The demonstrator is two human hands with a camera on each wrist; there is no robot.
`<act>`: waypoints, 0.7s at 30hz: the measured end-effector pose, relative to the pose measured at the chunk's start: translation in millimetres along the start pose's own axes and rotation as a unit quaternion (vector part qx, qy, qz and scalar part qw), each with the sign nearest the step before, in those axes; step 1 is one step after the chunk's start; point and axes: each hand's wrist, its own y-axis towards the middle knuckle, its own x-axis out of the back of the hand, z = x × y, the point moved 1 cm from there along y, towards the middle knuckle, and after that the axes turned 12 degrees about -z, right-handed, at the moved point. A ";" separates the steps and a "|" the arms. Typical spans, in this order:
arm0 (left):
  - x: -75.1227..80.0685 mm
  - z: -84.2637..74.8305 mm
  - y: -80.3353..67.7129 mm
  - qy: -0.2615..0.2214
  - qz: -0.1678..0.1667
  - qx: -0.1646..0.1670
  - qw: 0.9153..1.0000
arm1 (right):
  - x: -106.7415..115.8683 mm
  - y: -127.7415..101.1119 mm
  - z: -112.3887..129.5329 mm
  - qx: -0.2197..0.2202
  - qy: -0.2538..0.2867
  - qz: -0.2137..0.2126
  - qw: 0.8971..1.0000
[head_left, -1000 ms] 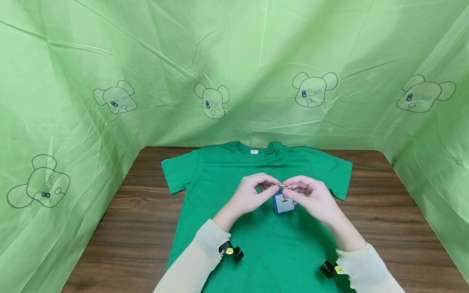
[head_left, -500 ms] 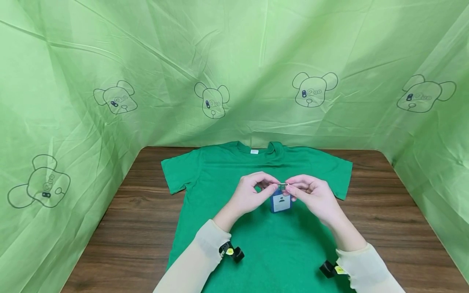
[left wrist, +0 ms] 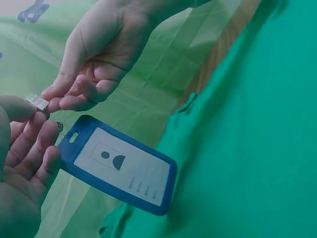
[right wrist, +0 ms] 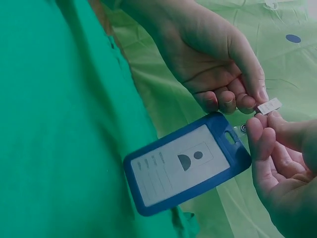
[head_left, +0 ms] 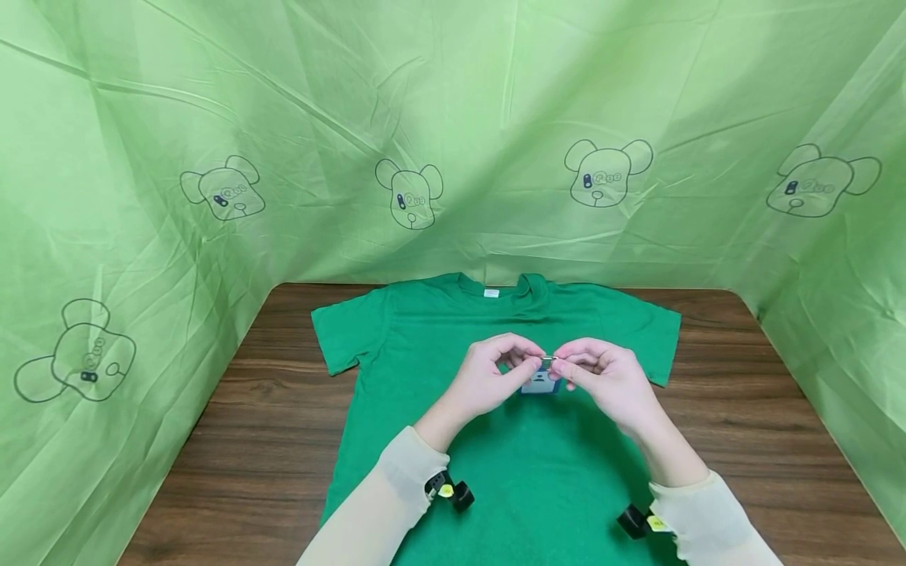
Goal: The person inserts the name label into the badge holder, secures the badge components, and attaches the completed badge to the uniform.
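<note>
Your left hand [head_left: 488, 376] and right hand [head_left: 607, 376] both pinch the small metal clip [head_left: 547, 361] above the shirt [head_left: 524, 464], with the badge [right wrist: 188, 167] dangling below it. Keep both pinches firm and level. Whether the clip is sprung open, I can't tell.

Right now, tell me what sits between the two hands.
A small metal clip, pinched from both sides by the left hand and right hand. The blue badge holder hangs beneath it; both wrist views show this.

In the head view, both hands hide most of the badge holder [head_left: 541, 385].
</note>
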 end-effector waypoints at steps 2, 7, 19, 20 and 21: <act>-0.8 -1.8 -0.1 -0.001 0.001 0.004 1.000 | -0.2 -0.5 1.2 0.000 -0.001 -0.002 1.000; -1.0 -6.2 -0.2 0.009 -0.002 0.004 1.000 | -0.7 -0.7 1.7 0.000 -0.003 -0.010 1.000; -1.5 -5.0 -0.8 0.010 -0.006 -0.008 1.000 | -3.0 -2.4 1.9 0.061 -0.026 0.000 0.998; -1.6 -5.0 -0.9 0.009 -0.005 -0.007 1.000 | -3.1 -2.4 1.9 0.064 -0.029 0.002 0.997; -1.6 -5.0 -0.9 0.008 -0.005 -0.007 1.000 | -3.1 -2.3 1.9 0.066 -0.032 0.003 0.997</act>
